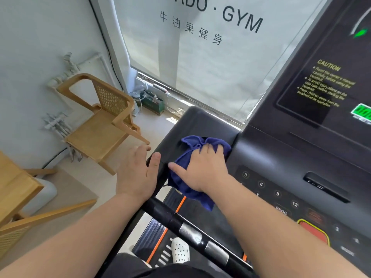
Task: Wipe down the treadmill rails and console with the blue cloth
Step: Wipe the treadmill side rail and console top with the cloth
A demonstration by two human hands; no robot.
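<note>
The blue cloth (pixel 192 153) lies bunched on the left wing of the black treadmill console (pixel 285 161). My right hand (pixel 202 167) presses flat on the cloth, fingers straight and spread. My left hand (pixel 138 171) is open with straight fingers, its thumb at the wing's outer left edge, just left of the cloth. The black handrail (pixel 180 223) with metal sensor pads runs from under my left wrist toward the lower right. The keypad and red stop button (pixel 313 229) sit right of my right forearm.
A wooden chair with a cane back (pixel 104 121) stands left of the treadmill by the wall. Another wooden piece (pixel 18 187) fills the lower left. A window blind with gym lettering (pixel 200 57) hangs ahead. A white shoe (pixel 180 250) stands on the belt below.
</note>
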